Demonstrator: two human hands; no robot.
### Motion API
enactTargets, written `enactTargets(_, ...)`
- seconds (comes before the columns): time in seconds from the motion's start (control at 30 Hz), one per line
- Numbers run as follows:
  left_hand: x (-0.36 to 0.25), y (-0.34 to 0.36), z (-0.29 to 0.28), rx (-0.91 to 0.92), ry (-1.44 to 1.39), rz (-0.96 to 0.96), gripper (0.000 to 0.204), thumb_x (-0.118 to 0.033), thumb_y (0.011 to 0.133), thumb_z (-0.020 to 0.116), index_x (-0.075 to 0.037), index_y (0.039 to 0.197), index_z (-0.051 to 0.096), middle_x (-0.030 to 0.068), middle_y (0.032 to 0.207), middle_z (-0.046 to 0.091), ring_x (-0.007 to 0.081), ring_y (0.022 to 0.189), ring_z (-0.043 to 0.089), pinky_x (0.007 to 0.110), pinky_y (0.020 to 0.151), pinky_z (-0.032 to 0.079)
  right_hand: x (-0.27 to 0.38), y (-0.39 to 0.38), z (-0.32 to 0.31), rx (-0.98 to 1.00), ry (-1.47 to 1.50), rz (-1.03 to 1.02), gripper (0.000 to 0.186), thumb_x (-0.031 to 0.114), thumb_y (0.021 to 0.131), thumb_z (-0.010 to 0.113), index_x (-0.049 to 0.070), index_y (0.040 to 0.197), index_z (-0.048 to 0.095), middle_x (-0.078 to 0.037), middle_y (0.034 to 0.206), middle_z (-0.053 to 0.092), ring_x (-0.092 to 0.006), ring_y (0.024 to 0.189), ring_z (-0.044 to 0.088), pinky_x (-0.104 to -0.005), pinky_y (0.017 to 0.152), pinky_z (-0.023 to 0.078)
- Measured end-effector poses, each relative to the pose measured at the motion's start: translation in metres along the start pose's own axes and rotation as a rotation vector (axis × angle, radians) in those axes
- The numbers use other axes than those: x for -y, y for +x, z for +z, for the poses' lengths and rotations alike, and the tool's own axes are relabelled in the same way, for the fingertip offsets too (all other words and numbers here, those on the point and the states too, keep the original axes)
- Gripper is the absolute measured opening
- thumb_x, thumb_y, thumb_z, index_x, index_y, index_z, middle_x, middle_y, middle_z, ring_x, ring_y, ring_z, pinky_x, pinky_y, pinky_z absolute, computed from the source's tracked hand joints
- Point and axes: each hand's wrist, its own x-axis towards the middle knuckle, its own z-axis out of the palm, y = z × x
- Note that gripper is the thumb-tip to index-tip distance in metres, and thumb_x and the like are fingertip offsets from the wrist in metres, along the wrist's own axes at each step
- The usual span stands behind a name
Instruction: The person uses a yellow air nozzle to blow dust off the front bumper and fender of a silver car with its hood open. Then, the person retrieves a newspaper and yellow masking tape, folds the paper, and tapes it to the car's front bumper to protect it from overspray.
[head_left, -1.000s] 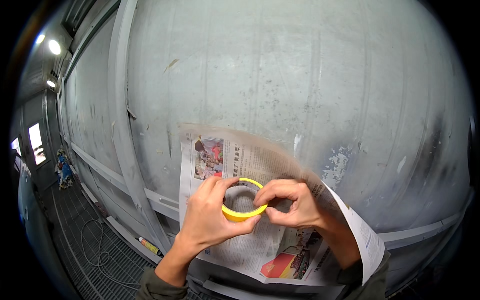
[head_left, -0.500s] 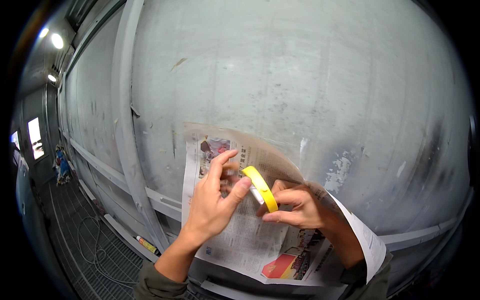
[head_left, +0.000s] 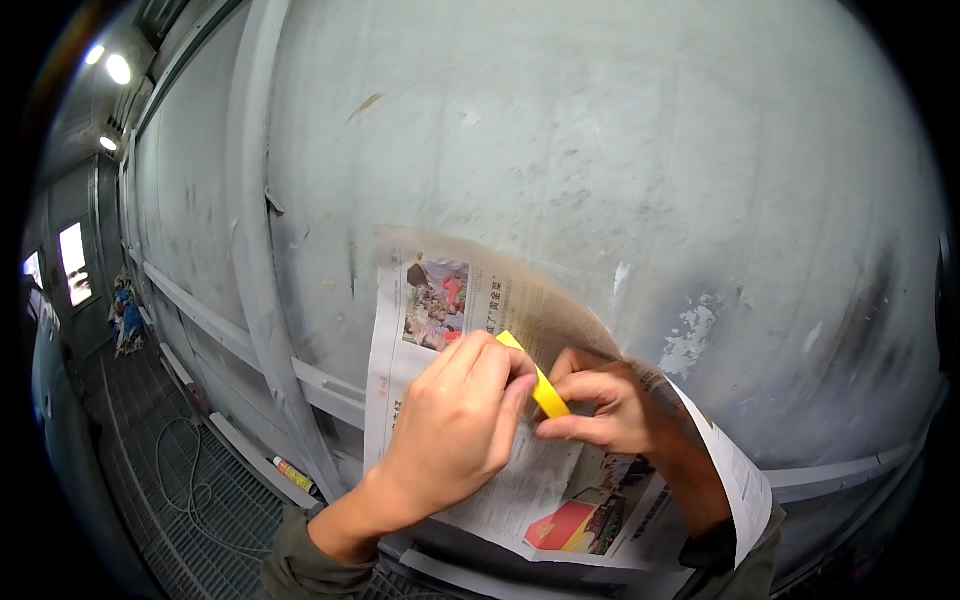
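Observation:
A roll of yellow tape (head_left: 541, 385) is held between my two hands, seen nearly edge-on. My right hand (head_left: 605, 405) grips its right end between thumb and bent fingers. Closed at the upper left of the roll is my left hand (head_left: 455, 420), thumb against curled fingers; its back hides the fingertips and part of the roll. Behind both hands hangs a printed newspaper sheet (head_left: 400, 395), with colour pictures at its upper left and lower right. The sheet's right edge curls forward beside my right forearm.
A large grey, scuffed metal wall (head_left: 500, 130) fills the view ahead, with an upright rib (head_left: 255, 200) at left. At lower left, a cable (head_left: 190, 500) lies on the grated floor (head_left: 130, 450). A yellow and red tube (head_left: 294, 475) lies by the wall's foot.
My left hand has turned and closed in on the tape roll, its fingers going from spread to curled. The roll now shows more edge-on. My right hand keeps its grip.

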Motion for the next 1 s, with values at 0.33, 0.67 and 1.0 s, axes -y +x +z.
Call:
enactTargets(0.33, 0.052, 0.016, 0.014, 0.102, -0.829, -0.649, 0.011, -0.008, 0.085, 0.073, 0.0, 0.087, 0.067, 0.0008, 0.076, 0.064, 0.0056, 0.066, 0.055, 0.021, 0.058, 0.044, 0.007, 0.002, -0.005, -0.114, 0.47, 0.27, 0.039, 0.014, 0.091, 0.068, -0.003, 0.125, 0.058, -0.004, 0.074, 0.061, -0.0079, 0.062, 0.057, -0.0248, 0.058, 0.05)
enactTargets(0.67, 0.116, 0.048, 0.015, -0.567, -0.719, -0.507, 0.014, -0.011, 0.088, 0.072, 0.001, 0.087, 0.067, 0.0014, 0.07, 0.064, 0.005, 0.061, 0.058, 0.019, 0.054, 0.047, 0.018, 0.016, -0.05, -0.547, 0.505, -0.047, 0.038, 0.026, 0.102, 0.051, -0.001, 0.129, 0.05, 0.005, 0.046, 0.035, -0.0036, 0.039, 0.032, -0.0226, 0.047, 0.044)
enactTargets(1.0, 0.153, 0.058, -0.012, -0.734, -0.735, -0.517, 0.018, -0.014, 0.089, 0.072, 0.003, 0.091, 0.065, 0.0051, 0.074, 0.066, 0.0086, 0.063, 0.063, 0.022, 0.059, 0.054, 0.027, 0.025, -0.045, -0.722, 0.647, -0.009, 0.029, 0.028, 0.104, 0.048, 0.005, 0.12, 0.055, 0.007, 0.051, 0.028, -0.0018, 0.042, 0.026, -0.0199, 0.044, 0.037)
